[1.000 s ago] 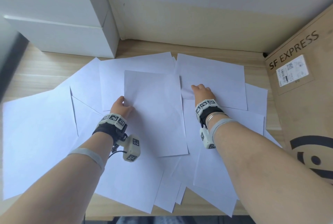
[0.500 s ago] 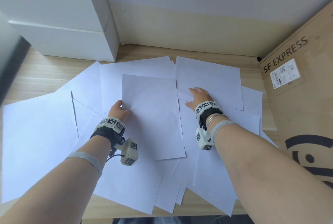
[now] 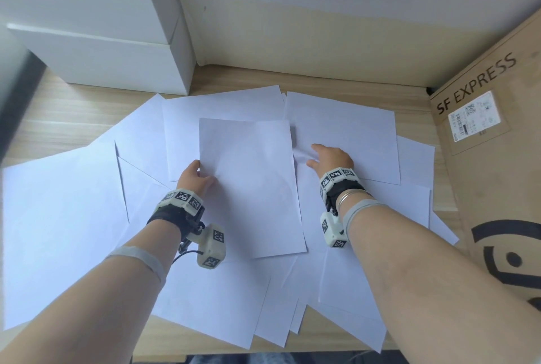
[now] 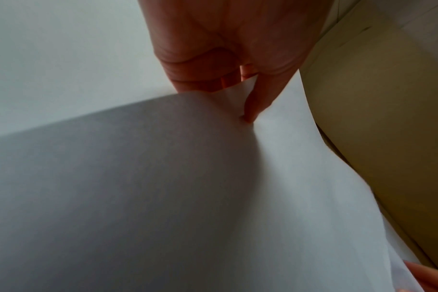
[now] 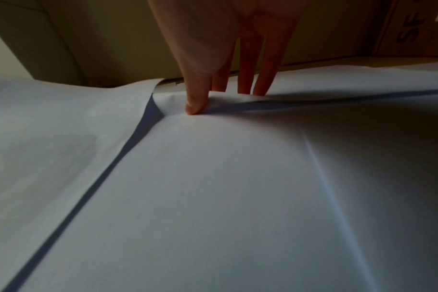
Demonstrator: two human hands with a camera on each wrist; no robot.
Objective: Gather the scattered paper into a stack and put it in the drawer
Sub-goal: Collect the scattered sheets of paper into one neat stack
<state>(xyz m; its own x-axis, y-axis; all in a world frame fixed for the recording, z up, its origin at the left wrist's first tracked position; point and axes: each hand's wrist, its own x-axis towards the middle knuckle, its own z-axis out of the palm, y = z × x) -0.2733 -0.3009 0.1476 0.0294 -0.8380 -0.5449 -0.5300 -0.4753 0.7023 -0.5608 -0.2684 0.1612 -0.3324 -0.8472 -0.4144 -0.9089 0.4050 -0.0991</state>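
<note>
Several white paper sheets (image 3: 67,217) lie scattered and overlapping on the wooden table (image 3: 73,117). My left hand (image 3: 202,171) pinches the left edge of the top middle sheet (image 3: 251,188). In the left wrist view the thumb (image 4: 258,98) lies on that sheet (image 4: 163,177), with the fingers under it. My right hand (image 3: 314,155) is at the near left corner of the far right sheet (image 3: 345,129). In the right wrist view the thumb (image 5: 198,92) and the fingers behind it pinch that raised, puckered corner (image 5: 225,98). The white drawer cabinet (image 3: 102,56) stands at the back left; no open drawer shows.
A large cardboard box (image 3: 497,173) marked SF EXPRESS walls off the right side. A wall runs along the back of the table. Sheets hang over the near table edge (image 3: 322,346).
My right hand has drawn slightly toward me and its thumb has spread, puckering the sheet's corner. My left hand keeps its grip on the middle sheet.
</note>
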